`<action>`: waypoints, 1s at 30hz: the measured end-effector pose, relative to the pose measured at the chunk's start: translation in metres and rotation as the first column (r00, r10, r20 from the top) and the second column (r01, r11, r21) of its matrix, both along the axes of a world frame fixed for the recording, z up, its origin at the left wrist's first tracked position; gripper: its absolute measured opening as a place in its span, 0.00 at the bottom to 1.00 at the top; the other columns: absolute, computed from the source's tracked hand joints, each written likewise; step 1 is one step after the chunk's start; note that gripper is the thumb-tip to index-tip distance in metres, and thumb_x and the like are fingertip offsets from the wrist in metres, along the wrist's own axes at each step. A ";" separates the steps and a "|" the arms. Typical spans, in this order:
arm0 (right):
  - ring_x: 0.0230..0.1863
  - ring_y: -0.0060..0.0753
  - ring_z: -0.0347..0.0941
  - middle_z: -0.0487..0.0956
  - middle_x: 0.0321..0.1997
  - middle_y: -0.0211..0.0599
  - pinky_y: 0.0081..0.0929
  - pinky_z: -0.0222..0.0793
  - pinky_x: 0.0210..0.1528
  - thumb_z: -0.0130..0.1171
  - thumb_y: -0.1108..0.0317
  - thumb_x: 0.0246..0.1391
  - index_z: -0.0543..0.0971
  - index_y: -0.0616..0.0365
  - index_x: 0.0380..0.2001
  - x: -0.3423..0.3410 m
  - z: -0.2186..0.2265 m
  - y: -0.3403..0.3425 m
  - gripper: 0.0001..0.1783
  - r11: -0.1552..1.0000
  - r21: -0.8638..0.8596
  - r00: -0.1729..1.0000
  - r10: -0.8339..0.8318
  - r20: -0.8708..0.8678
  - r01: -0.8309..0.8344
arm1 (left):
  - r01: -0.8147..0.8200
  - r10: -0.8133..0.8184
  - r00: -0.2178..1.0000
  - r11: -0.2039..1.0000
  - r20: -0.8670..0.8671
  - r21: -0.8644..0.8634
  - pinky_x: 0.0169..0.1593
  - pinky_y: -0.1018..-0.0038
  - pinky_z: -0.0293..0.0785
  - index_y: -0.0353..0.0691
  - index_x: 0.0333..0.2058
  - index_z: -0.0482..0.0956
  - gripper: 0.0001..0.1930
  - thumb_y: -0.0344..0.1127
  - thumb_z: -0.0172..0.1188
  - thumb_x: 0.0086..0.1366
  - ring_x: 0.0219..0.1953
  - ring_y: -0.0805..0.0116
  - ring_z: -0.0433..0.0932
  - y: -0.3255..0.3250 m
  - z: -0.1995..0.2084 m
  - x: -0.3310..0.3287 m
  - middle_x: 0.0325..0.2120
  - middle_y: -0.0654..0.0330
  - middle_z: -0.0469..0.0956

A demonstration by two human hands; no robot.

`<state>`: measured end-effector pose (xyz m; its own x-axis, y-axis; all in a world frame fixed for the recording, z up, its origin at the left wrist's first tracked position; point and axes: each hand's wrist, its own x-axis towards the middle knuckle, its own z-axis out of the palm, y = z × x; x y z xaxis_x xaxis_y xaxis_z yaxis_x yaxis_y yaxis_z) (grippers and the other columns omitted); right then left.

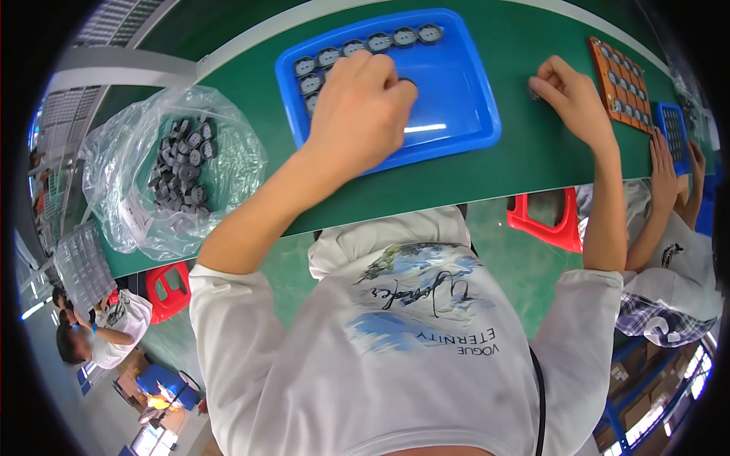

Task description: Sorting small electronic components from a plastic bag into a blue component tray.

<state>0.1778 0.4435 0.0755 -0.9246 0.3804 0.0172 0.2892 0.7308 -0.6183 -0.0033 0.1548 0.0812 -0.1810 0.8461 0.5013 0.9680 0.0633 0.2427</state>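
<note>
Over the blue plastic tray, my left hand is closed with its fingers curled. The dark rim of a round grey part shows at its finger side; most of that part is hidden by the hand. Similar round grey parts line the tray's far side and run down its left side, some covered by my hand. To the right of the tray, my right hand is just above the green table, thumb and fingers pinched on a small grey part, only partly visible.
A clear plastic bag with many loose grey parts lies open at left. At right are an orange tray of round parts and a small blue tray, by a co-worker's hands. Red stools stand below the green table.
</note>
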 end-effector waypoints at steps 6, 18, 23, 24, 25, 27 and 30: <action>0.27 0.26 0.67 0.71 0.26 0.33 0.25 0.65 0.31 0.67 0.68 0.55 0.76 0.63 0.34 0.016 -0.011 -0.034 0.11 0.975 0.181 0.989 -0.112 -0.093 0.128 | -0.047 0.046 0.999 0.999 -0.017 -0.012 0.43 0.63 0.71 0.38 0.29 0.83 0.05 0.28 0.68 0.51 0.35 0.57 0.74 0.005 -0.005 -0.010 0.28 0.58 0.75; 0.31 0.30 0.73 0.75 0.33 0.33 0.26 0.68 0.34 0.63 0.76 0.54 0.80 0.61 0.38 -0.043 0.033 -0.057 0.07 0.959 0.193 0.946 0.248 -0.210 -0.208 | -0.118 0.118 0.993 0.992 0.007 0.048 0.44 0.64 0.72 0.39 0.26 0.84 0.03 0.28 0.68 0.51 0.36 0.57 0.73 -0.006 -0.007 -0.033 0.28 0.60 0.75; 0.37 0.43 0.77 0.78 0.36 0.37 0.38 0.73 0.38 0.62 0.74 0.52 0.80 0.58 0.35 -0.083 0.028 -0.086 0.06 0.833 0.322 0.830 0.523 -0.192 -0.450 | -0.135 0.134 0.990 0.990 0.033 0.026 0.45 0.64 0.72 0.39 0.26 0.84 0.03 0.28 0.68 0.51 0.36 0.58 0.73 -0.006 -0.007 -0.032 0.29 0.60 0.75; 0.38 0.43 0.77 0.77 0.36 0.36 0.38 0.73 0.38 0.62 0.73 0.52 0.80 0.57 0.35 -0.088 0.022 -0.091 0.06 0.817 0.362 0.829 0.533 -0.172 -0.450 | -0.136 0.135 0.990 0.990 0.043 0.024 0.45 0.64 0.71 0.39 0.26 0.84 0.03 0.28 0.68 0.51 0.37 0.57 0.73 -0.005 -0.007 -0.033 0.29 0.60 0.75; 0.38 0.43 0.77 0.77 0.36 0.36 0.38 0.74 0.38 0.63 0.71 0.52 0.80 0.56 0.35 -0.092 0.017 -0.094 0.06 0.796 0.401 0.823 0.546 -0.153 -0.454 | -0.138 0.137 0.989 0.990 0.046 0.027 0.45 0.64 0.71 0.39 0.26 0.84 0.03 0.28 0.68 0.51 0.37 0.57 0.73 -0.005 -0.006 -0.033 0.29 0.60 0.75; 0.38 0.42 0.77 0.77 0.36 0.35 0.39 0.74 0.38 0.63 0.70 0.52 0.80 0.55 0.35 -0.099 0.012 -0.096 0.07 0.778 0.427 0.827 0.551 -0.112 -0.460 | -0.144 0.143 0.989 0.989 0.035 0.036 0.45 0.64 0.71 0.39 0.27 0.84 0.03 0.28 0.67 0.51 0.37 0.57 0.73 -0.004 -0.006 -0.034 0.29 0.59 0.75; 0.38 0.42 0.77 0.76 0.36 0.35 0.39 0.74 0.38 0.63 0.69 0.52 0.81 0.54 0.36 -0.105 0.009 -0.098 0.07 0.763 0.449 0.828 0.554 -0.085 -0.465 | -0.151 0.148 0.988 0.987 0.047 0.050 0.44 0.63 0.71 0.39 0.26 0.84 0.03 0.28 0.67 0.51 0.37 0.57 0.73 -0.005 -0.009 -0.036 0.29 0.59 0.74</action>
<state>0.0723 0.3456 0.0845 -0.9369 -0.2279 0.2650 -0.2943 0.9235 -0.2461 -0.0393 0.1495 0.0724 -0.3255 0.7805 0.5337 0.9374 0.1924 0.2904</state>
